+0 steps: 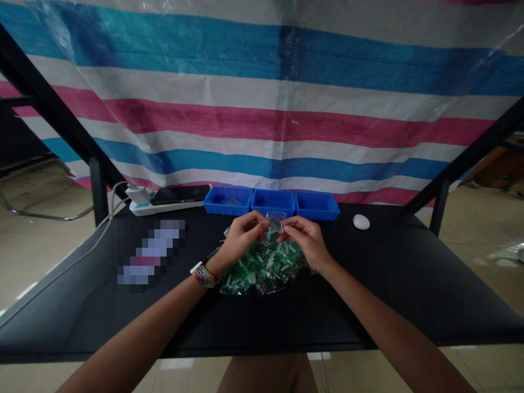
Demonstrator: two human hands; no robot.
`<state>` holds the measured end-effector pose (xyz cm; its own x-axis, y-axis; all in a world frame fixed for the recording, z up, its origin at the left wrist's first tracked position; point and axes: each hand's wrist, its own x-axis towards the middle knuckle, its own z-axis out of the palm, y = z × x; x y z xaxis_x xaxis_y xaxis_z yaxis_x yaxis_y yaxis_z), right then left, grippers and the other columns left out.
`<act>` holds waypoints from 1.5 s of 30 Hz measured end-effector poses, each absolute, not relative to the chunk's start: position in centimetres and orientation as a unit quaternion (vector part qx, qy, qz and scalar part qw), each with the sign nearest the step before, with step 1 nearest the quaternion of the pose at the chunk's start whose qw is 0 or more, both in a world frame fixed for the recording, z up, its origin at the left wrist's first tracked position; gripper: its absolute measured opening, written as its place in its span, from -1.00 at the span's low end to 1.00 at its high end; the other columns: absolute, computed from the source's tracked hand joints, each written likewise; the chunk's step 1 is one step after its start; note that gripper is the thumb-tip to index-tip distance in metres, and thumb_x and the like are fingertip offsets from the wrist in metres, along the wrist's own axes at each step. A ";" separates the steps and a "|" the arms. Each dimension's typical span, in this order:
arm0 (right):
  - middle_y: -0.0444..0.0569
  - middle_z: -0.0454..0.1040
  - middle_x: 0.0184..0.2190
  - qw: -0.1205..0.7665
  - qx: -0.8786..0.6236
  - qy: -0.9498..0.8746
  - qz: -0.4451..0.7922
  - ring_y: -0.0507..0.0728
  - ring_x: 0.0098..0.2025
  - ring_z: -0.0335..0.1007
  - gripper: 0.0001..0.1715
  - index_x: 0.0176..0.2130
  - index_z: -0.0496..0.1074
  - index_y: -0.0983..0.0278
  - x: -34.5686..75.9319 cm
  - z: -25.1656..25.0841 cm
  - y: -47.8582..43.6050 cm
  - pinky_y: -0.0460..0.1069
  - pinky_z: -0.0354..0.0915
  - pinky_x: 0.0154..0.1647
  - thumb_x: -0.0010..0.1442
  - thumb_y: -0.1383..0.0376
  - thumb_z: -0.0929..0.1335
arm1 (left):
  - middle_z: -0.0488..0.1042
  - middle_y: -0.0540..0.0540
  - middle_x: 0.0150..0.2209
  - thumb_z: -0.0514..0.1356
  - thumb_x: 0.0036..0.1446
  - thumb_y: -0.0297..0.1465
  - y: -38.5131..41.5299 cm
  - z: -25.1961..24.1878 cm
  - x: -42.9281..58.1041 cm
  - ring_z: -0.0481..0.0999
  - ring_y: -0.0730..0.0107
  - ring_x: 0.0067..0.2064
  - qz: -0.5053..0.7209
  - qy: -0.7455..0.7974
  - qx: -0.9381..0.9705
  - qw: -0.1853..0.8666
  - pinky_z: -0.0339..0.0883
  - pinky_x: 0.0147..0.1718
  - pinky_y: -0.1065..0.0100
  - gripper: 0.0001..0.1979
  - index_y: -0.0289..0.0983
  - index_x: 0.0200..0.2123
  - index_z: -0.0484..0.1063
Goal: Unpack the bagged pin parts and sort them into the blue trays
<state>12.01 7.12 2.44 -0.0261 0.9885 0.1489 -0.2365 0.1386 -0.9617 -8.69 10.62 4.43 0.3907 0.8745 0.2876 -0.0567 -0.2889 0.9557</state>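
Both hands, fingers nearly closed, pinching small clear packet

We pinch a small clear packet between our left hand and our right hand, fingertips at its two sides. Beneath our hands, a loose heap of green and clear packets spreads over a black table. On our left wrist we wear a watch with a multicoloured band. Just beyond the heap, three blue trays stand in a row; the left tray holds a few thin pieces. Farther left, we see a dark phone on a white power strip; a white oval object lies to the right. A striped sheet hangs behind.
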 end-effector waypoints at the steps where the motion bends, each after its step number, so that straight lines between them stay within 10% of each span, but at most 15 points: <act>1: -0.08 0.66 -0.38 0.578 -0.392 -0.486 0.526 0.14 -0.41 0.65 -0.65 -0.21 0.63 0.22 12.0 2.5 7.1 0.07 0.57 -0.23 0.11 0.05 0.60 | 0.51 0.00 -0.52 0.35 0.29 -0.13 10.6 4.4 -8.7 0.49 0.42 -0.47 0.454 0.312 0.660 0.511 0.37 -0.40 0.39 -0.65 -0.28 -0.37 0.47; 45: -0.19 0.47 -0.58 0.572 -0.392 -0.473 0.544 0.02 -0.65 0.34 -0.65 -0.22 0.66 0.24 12.8 2.7 6.1 0.00 0.46 -0.51 0.19 0.02 0.55 | 0.51 0.00 -0.45 0.32 0.32 -0.08 10.6 3.2 -8.4 0.50 0.44 -0.50 0.402 0.305 0.718 0.480 0.33 -0.48 0.43 -0.64 -0.27 -0.31 0.51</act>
<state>12.79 6.08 2.66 -0.0391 0.9927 0.1137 -0.2521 0.1003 -0.9625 -8.41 10.64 3.21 0.4917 0.8232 0.2838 0.0514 -0.3528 0.9343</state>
